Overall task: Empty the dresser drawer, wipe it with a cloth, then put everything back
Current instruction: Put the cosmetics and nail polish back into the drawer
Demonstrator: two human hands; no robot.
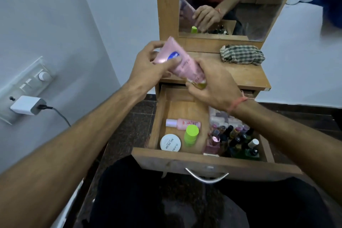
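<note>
Two hands lift a pink tube above an open dresser drawer.

The left hand (148, 63) curls its fingers and thumb round the upper half of the soft pink plastic tube (180, 61), which bears one blue oval label; the right hand (212, 85) grasps its lower, capped end, where something small and greenish shows, too blurred to tell. Below, the wooden drawer (203, 161), pulled out, with one curved metal handle (206, 177), holds one small pink bottle (183, 123) lying flat, one bottle with a lime-green cap (190, 135), one round white tin (170, 143) and a dense cluster of glass nail-polish bottles (238, 142), too crowded to count. One checked cloth (242, 54) lies crumpled on the wooden dresser top (246, 76), under one mirror (259, 15).
</note>
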